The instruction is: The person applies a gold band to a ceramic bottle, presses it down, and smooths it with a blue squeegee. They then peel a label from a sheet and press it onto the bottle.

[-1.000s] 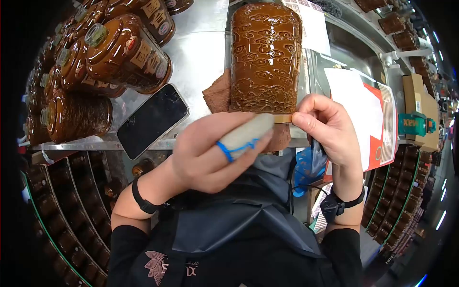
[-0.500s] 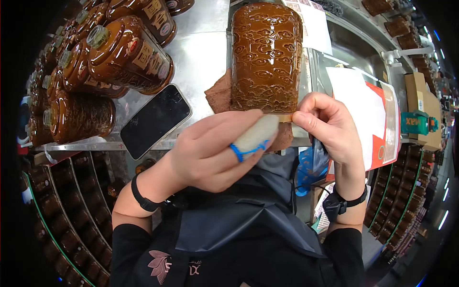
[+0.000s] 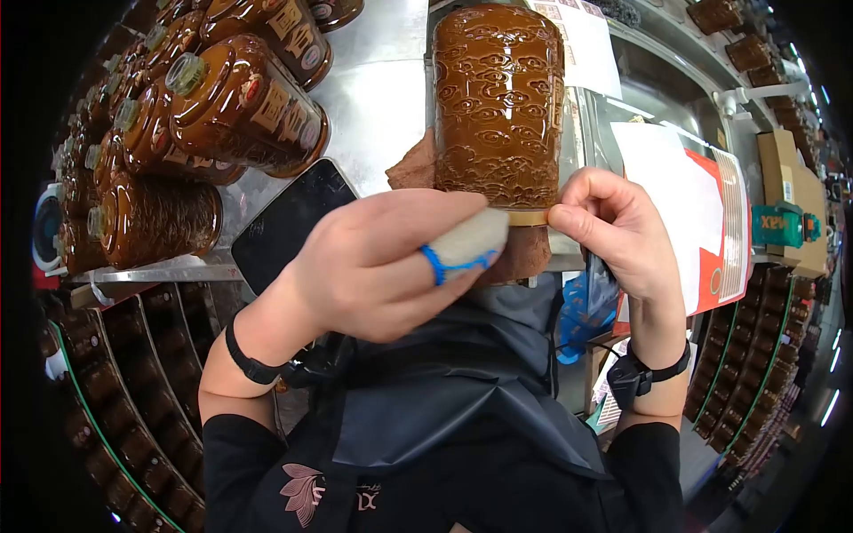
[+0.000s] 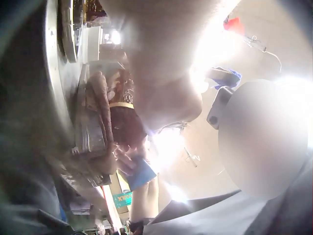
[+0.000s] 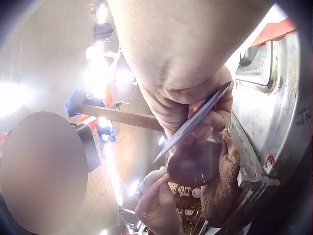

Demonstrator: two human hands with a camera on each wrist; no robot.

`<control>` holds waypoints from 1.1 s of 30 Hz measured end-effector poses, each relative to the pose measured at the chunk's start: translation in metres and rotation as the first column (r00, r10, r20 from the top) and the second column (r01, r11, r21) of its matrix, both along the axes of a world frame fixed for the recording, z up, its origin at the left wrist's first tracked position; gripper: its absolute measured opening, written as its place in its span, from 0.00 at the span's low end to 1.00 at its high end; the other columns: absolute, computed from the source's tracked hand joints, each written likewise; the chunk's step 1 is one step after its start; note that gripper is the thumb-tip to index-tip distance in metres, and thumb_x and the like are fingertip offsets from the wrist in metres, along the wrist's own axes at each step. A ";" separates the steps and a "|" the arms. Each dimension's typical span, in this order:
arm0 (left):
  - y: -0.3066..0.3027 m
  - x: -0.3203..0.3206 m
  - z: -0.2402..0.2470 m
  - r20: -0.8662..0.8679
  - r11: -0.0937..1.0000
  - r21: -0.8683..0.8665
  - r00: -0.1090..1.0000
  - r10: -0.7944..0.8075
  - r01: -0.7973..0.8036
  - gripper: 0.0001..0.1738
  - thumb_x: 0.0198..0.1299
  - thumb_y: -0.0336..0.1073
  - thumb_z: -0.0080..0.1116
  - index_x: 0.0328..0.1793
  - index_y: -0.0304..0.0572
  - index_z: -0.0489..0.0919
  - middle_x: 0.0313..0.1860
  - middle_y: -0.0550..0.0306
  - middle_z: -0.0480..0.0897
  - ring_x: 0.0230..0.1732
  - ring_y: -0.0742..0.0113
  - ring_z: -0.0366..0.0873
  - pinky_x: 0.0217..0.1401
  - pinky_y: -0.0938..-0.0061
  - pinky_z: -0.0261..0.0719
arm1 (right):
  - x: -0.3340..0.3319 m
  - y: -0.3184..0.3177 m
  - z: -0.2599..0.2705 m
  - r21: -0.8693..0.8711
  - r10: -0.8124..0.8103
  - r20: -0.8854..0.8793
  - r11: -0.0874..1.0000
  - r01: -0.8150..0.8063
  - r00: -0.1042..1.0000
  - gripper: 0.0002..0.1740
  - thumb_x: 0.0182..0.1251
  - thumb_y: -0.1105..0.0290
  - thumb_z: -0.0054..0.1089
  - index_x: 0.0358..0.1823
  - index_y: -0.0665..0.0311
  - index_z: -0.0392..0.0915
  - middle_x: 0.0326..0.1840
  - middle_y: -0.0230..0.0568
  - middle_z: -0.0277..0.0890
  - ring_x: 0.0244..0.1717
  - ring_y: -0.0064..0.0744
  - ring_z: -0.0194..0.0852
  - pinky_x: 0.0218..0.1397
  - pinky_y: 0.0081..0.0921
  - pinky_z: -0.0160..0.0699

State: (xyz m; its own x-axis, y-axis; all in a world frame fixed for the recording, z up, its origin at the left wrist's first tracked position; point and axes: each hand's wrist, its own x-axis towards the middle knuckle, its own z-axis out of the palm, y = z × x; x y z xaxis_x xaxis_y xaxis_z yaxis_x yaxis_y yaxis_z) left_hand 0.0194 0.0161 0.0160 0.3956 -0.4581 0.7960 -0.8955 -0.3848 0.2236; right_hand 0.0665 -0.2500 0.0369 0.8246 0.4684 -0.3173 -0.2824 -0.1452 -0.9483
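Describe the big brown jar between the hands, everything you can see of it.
The jar lies on its side, round base toward the person, on a brown cloth over the metal table. It looks glossy, like glaze or glass, with raised cloud-like shapes and finer relief near the base. A yellowish band runs along the base edge; the right hand pinches its end. The left hand holds a pale pad beside the band.

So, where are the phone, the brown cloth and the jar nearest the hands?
Phone point(image 3: 284, 213), head view: dark screen.
Brown cloth point(image 3: 414, 169), head view: left corner.
Jar point(image 3: 499, 107), head view: middle of embossed side.
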 end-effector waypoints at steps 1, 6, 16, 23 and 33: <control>0.006 -0.003 0.004 -0.049 0.997 0.073 0.998 0.040 -0.036 0.13 0.47 0.23 0.77 0.38 0.36 0.84 0.51 0.43 0.87 0.50 0.49 0.89 0.44 0.61 0.92 | 0.001 0.000 0.000 -0.034 0.012 0.014 0.999 -0.012 1.000 0.10 0.72 0.70 0.73 0.34 0.63 0.80 0.23 0.16 0.70 0.25 0.06 0.55 0.28 0.13 0.51; 0.009 0.005 -0.001 -0.045 0.996 0.075 0.998 -0.043 0.046 0.11 0.46 0.24 0.76 0.37 0.36 0.87 0.51 0.41 0.87 0.53 0.48 0.89 0.47 0.60 0.92 | -0.001 0.000 -0.003 -0.017 0.008 0.048 1.000 -0.007 0.999 0.10 0.72 0.70 0.73 0.33 0.63 0.80 0.23 0.16 0.69 0.25 0.05 0.55 0.28 0.13 0.51; 0.015 0.002 0.020 -0.239 0.988 0.147 0.971 0.003 0.034 0.08 0.49 0.25 0.74 0.36 0.33 0.86 0.52 0.44 0.87 0.53 0.50 0.89 0.47 0.62 0.92 | 0.000 0.001 0.000 -0.091 0.007 0.077 0.996 0.000 0.997 0.10 0.70 0.70 0.75 0.32 0.63 0.81 0.23 0.15 0.70 0.24 0.05 0.56 0.27 0.13 0.51; 0.004 0.014 0.026 -0.086 0.979 0.179 0.993 -0.083 0.097 0.10 0.49 0.24 0.75 0.38 0.34 0.87 0.48 0.43 0.89 0.50 0.50 0.89 0.46 0.62 0.91 | 0.001 0.000 0.000 -0.077 0.002 0.070 0.997 0.003 0.998 0.10 0.69 0.69 0.75 0.32 0.63 0.81 0.22 0.15 0.71 0.24 0.05 0.57 0.26 0.13 0.52; 0.006 0.013 0.021 0.006 0.976 0.206 0.998 -0.069 0.066 0.11 0.47 0.23 0.76 0.38 0.34 0.88 0.47 0.49 0.89 0.50 0.48 0.89 0.47 0.59 0.92 | 0.001 -0.002 -0.001 -0.073 0.008 0.046 0.997 -0.004 0.999 0.13 0.69 0.67 0.76 0.30 0.62 0.80 0.20 0.13 0.63 0.22 0.06 0.53 0.24 0.15 0.49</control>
